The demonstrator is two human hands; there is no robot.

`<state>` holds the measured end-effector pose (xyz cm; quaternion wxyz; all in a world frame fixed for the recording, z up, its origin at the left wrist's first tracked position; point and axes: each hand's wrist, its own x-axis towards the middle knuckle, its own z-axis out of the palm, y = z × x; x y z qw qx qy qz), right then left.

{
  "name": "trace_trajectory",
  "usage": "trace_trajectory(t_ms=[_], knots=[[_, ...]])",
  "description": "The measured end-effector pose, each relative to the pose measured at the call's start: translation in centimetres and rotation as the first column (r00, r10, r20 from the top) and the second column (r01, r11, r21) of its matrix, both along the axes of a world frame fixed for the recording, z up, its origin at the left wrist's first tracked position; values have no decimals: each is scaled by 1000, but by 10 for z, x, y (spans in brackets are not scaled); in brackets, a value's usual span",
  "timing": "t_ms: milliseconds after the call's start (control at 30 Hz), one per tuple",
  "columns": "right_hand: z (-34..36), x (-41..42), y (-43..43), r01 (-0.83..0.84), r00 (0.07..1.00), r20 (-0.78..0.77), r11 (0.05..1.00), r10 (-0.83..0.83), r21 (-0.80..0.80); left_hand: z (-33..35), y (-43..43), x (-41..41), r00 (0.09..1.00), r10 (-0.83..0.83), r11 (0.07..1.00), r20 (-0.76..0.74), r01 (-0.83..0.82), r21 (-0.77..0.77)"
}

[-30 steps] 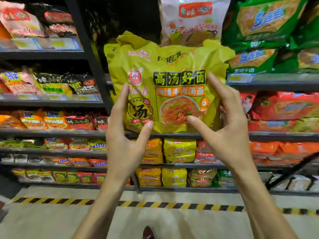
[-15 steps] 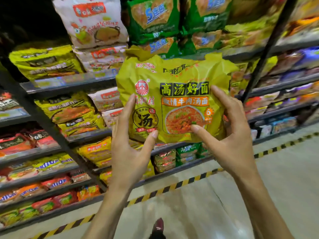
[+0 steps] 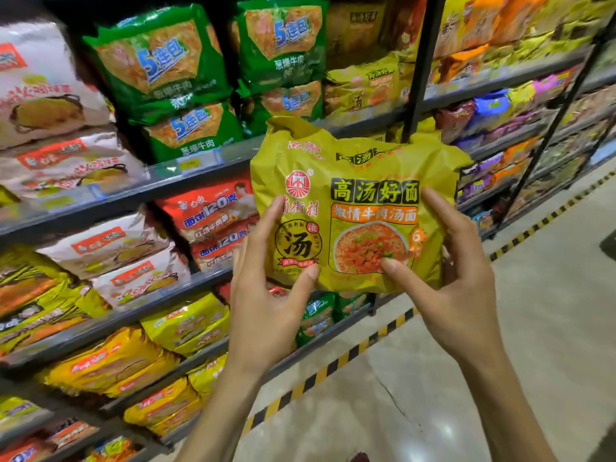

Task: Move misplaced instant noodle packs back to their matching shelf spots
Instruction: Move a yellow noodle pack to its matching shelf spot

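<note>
I hold a large yellow noodle multipack (image 3: 353,181) in the air in front of the shelves, its printed face toward me. My left hand (image 3: 266,295) grips its lower left corner, thumb on the front and fingers behind. My right hand (image 3: 446,281) grips the lower right corner the same way. On the upper shelf just behind and to the right lie matching yellow packs (image 3: 366,85) with the same black label band. Green packs (image 3: 166,71) stand to their left.
Shelf rows (image 3: 160,181) run from lower left to upper right, filled with white, red, yellow and purple packs. A black upright post (image 3: 421,61) divides the shelving bays. A black-and-yellow striped line (image 3: 333,368) marks the pale floor along the shelf base.
The view has swung right along the aisle, so the green and matching yellow packs now sit behind the held pack. Both hands keep the same grip on it.
</note>
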<state>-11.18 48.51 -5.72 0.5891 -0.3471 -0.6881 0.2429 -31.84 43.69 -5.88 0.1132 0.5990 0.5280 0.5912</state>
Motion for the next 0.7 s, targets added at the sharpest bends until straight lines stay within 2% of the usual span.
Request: trace_trajectory(t_ms=[167,333,700], knots=[[14,50,57,64,998,20,998,-63,-25,7,69,42,994,-104,994,18,104,15],[20,78,114,124,991,53,992,-124,10,9,137,69,989,-142,989,44,141,43],[42,118,260,49,994,88,987,-63,154,27,268,110,999,-29,990,-17,31,139]])
